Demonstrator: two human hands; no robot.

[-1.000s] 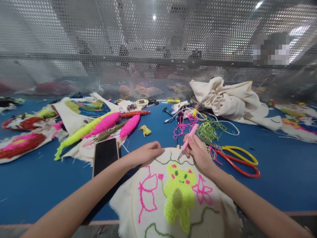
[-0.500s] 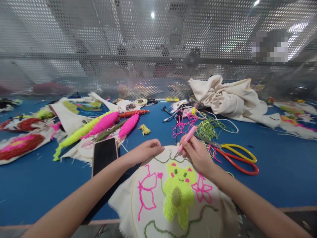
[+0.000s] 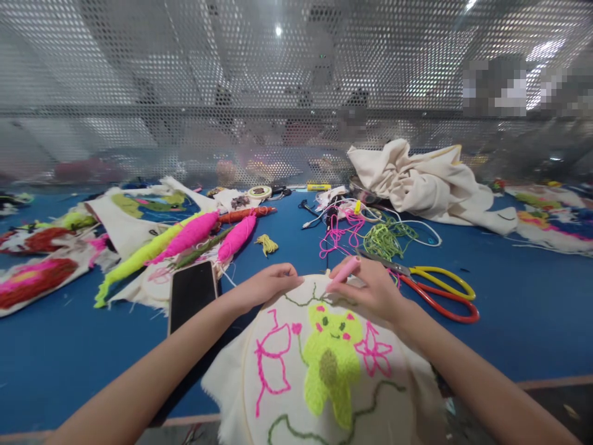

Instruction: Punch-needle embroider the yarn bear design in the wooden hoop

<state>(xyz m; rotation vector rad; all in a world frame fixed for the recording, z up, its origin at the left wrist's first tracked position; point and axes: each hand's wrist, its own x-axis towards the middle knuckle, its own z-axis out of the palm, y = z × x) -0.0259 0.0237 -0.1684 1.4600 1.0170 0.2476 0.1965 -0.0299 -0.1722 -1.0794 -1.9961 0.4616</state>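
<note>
A round embroidery hoop (image 3: 244, 395) with cream cloth stretched in it leans at the table's front edge. A fuzzy yellow-green bear (image 3: 331, 377) is worked on the cloth, with pink outlines on both sides and dark green lines above and below. My left hand (image 3: 273, 285) grips the hoop's far left rim, fingers closed over its edge. In my right hand (image 3: 370, 287) is a pink punch needle pen (image 3: 346, 270), held over the dark green line near the hoop's top. The needle's tip is hidden by my fingers or the cloth.
A black phone (image 3: 192, 296) lies left of the hoop, near pink yarn bundles (image 3: 236, 237). Scissors (image 3: 435, 287) with yellow and red handles lie right, beside tangled green yarn (image 3: 384, 238). Crumpled cream cloth (image 3: 417, 179) sits behind, before a perforated metal screen (image 3: 185, 80).
My right hand has lowered, and the pink pen now tilts flatter, its tip closer to the cloth. The left hand stays on the hoop. The whole view has shifted slightly.
</note>
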